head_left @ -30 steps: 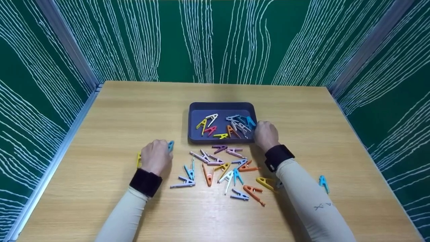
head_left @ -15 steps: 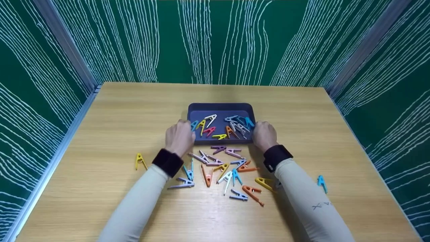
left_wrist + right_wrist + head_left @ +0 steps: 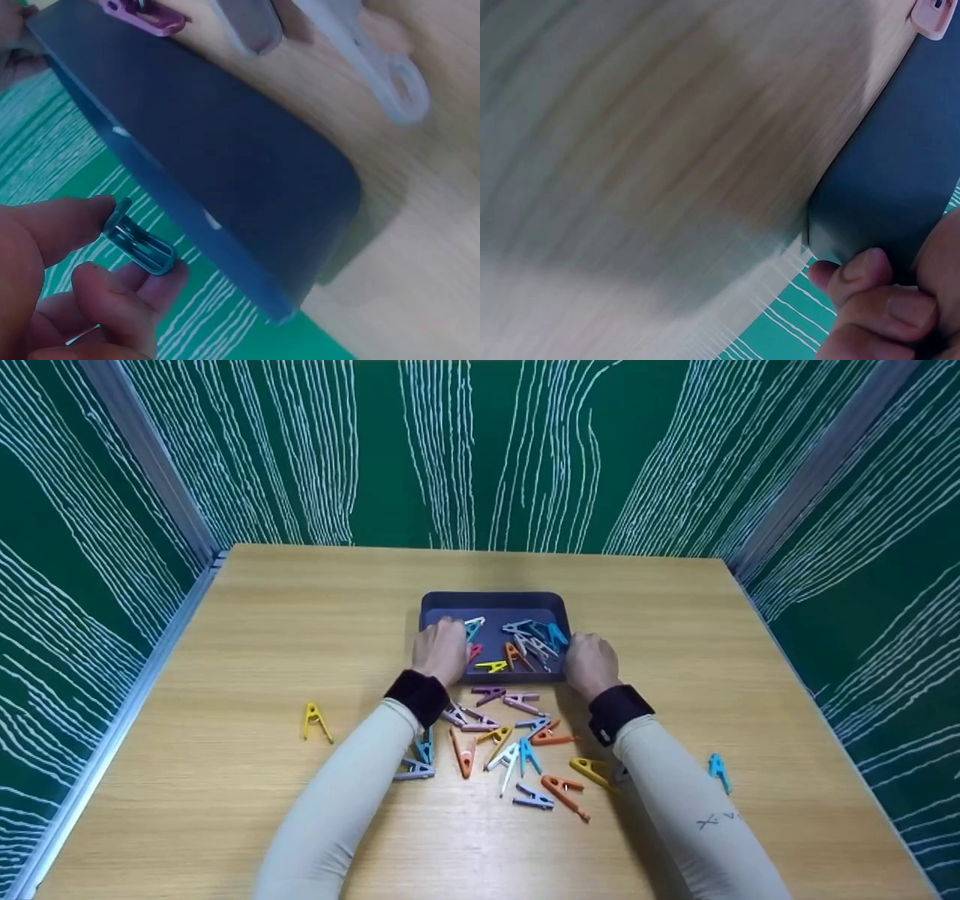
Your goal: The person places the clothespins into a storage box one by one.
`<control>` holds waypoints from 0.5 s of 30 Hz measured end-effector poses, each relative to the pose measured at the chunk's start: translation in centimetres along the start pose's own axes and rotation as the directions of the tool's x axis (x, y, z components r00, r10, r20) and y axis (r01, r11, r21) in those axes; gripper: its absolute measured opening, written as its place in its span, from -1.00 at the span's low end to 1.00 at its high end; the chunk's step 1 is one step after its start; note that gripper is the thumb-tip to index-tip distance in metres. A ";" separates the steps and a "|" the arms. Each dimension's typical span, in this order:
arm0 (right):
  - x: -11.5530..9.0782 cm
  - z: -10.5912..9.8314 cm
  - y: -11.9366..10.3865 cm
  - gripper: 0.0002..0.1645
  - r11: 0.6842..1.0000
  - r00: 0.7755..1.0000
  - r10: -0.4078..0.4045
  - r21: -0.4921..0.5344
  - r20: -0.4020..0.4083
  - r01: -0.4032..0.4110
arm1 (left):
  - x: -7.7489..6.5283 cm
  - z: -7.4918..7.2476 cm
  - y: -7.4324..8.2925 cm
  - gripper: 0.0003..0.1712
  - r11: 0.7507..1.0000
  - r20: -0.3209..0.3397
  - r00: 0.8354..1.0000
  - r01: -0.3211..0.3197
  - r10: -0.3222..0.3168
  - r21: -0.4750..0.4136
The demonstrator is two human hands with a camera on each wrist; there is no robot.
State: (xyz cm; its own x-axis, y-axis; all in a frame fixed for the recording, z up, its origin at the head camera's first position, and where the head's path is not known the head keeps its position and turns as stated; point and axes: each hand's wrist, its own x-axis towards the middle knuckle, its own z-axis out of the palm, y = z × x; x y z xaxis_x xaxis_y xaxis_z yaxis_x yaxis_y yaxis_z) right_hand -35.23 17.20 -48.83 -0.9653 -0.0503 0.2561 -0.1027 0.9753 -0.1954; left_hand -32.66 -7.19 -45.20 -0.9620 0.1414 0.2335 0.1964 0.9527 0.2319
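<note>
My left hand (image 3: 441,651) reaches over the left side of the dark blue-grey tray (image 3: 491,600) and pinches a teal clothespin (image 3: 142,244) between thumb and fingertips. In the left wrist view that clothespin hangs just past the tray's rim. My right hand (image 3: 591,666) grips the tray's right wall near its front corner, fingers (image 3: 909,306) curled at the edge. Inside the tray lie several clothespins, among them a bright yellow one (image 3: 491,666), an orange one (image 3: 514,654) and a blue one (image 3: 556,634). My left hand hides part of the tray's left side.
On the wooden table (image 3: 262,607), several loose clothespins are scattered in front of the tray, including a purple one (image 3: 489,694) and an orange one (image 3: 463,754). A yellow clothespin (image 3: 315,721) lies apart at left, a blue one (image 3: 718,772) at right. Green panels (image 3: 487,450) stand behind.
My left hand has carried the teal clothespin from the table at left, up and right, over the tray. The yellow clothespin at left is uncovered. My right hand stays at the tray.
</note>
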 end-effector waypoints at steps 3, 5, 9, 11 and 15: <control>0.0 0.0 0.0 -0.81 1.000 1.000 -0.002 -0.008 0.002 0.002 | 0.3 0.7 0.1 -0.69 1.000 -0.005 1.000 -0.005 0.005 -0.011; 0.0 0.0 0.0 -0.81 1.000 1.000 -0.006 -0.007 0.001 0.006 | 0.4 1.1 0.2 -0.62 1.000 -0.008 1.000 -0.007 0.007 -0.018; -0.1 0.0 0.0 -0.80 1.000 0.999 -0.027 -0.011 -0.022 0.026 | 0.4 1.5 0.0 -0.49 1.000 -0.028 1.000 -0.014 0.013 -0.024; -0.1 0.0 -0.1 -0.80 0.999 0.999 -0.040 -0.015 -0.035 0.039 | 0.2 1.5 -0.3 -0.47 0.999 -0.048 0.999 -0.022 0.021 -0.026; -0.1 -0.1 0.0 -0.81 0.999 0.998 -0.048 -0.025 -0.042 0.046 | -0.2 1.2 -1.1 -0.54 0.999 -0.079 0.997 -0.023 0.020 -0.038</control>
State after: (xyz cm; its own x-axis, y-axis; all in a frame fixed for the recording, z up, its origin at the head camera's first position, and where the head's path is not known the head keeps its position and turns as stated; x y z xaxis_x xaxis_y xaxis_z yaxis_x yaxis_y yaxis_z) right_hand -35.06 17.19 -48.75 -0.9484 -0.0876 0.3047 -0.1413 0.9771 -0.1591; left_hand -32.88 -7.96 -46.61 -0.9398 0.1390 0.3121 0.2258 0.9383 0.2618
